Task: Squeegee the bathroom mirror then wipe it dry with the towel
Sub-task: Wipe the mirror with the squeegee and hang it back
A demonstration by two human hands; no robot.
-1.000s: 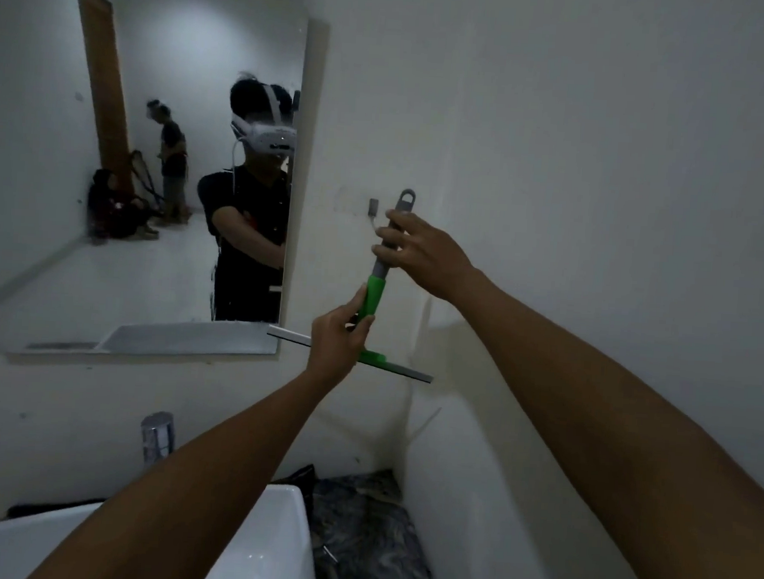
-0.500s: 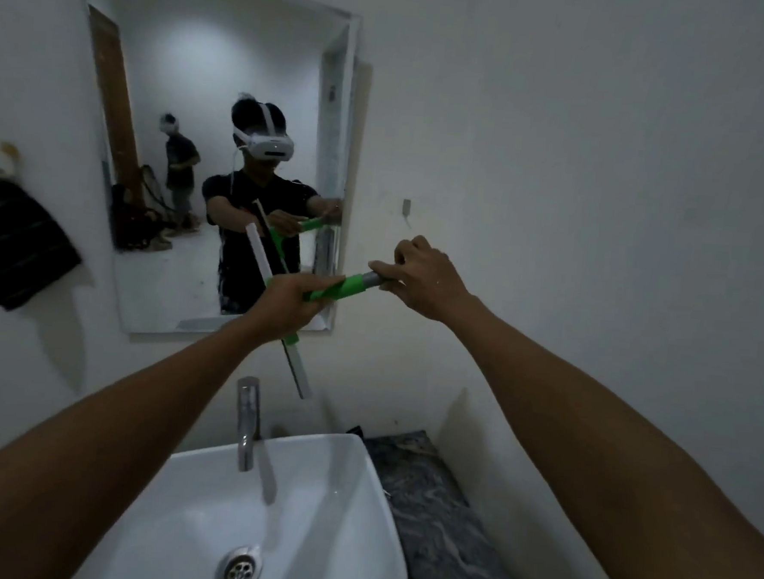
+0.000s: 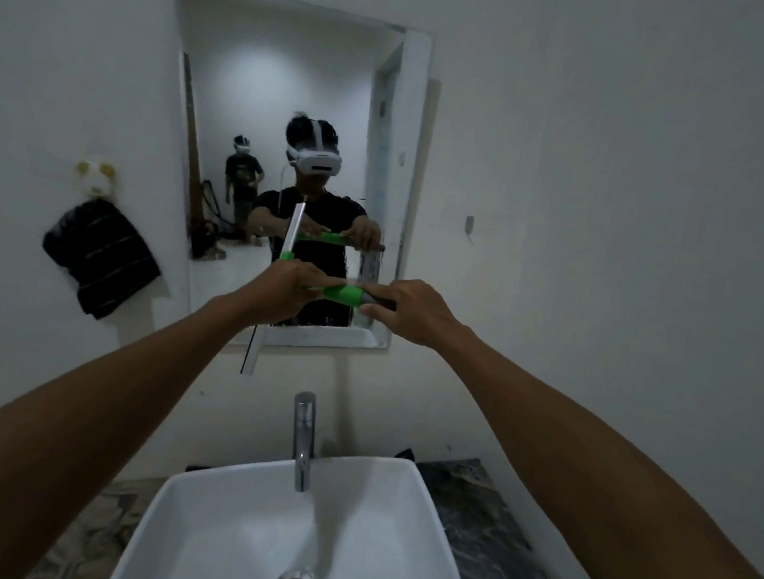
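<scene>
The rectangular mirror [image 3: 266, 103] hangs on the white wall above the basin. I hold a green-and-grey squeegee [image 3: 343, 294] in front of its lower part, handle lying level and the white blade standing nearly upright on the left. My left hand [image 3: 281, 293] grips the green part where handle meets blade. My right hand [image 3: 408, 311] grips the grey end of the handle. A dark striped towel [image 3: 100, 258] hangs from a hook on the wall left of the mirror.
A white basin [image 3: 429, 516] with a chrome tap [image 3: 303, 436] sits directly below, on a dark marbled counter [image 3: 482, 519]. A small wall hook [image 3: 469, 225] is right of the mirror. The mirror reflects me and another person standing behind.
The view has swung left, bringing the mirror to the centre. Both hands carried the squeegee from the wall right of the mirror to its lower part, turning the handle level and the blade upright.
</scene>
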